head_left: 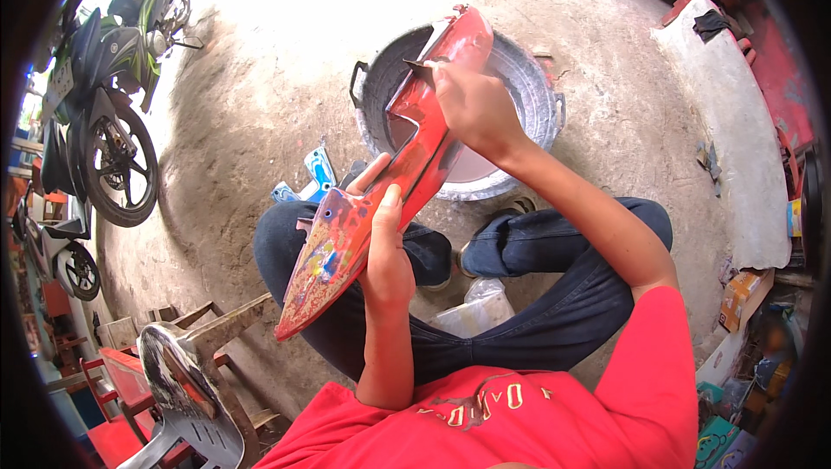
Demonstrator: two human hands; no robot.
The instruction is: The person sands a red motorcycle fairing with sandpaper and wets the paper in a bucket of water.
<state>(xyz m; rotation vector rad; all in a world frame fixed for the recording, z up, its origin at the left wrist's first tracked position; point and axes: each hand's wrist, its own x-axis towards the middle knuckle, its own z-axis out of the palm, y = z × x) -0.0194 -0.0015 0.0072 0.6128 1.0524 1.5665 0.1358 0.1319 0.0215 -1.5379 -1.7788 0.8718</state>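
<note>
Abrasion, probably, as the step in hand: dark thin sheet (421, 70) pinched in the closed right hand (476, 109), at the upper part of long red panel (420, 161). Slanting from over round metal basin (528, 79) at upper centre to left of centre below. Gripped there by the left hand (387, 263), thumb on top. Seems to call for steady bracing and light strokes. Glossy above; mottled, worn and pointed below; stiff, likely plastic.
</note>
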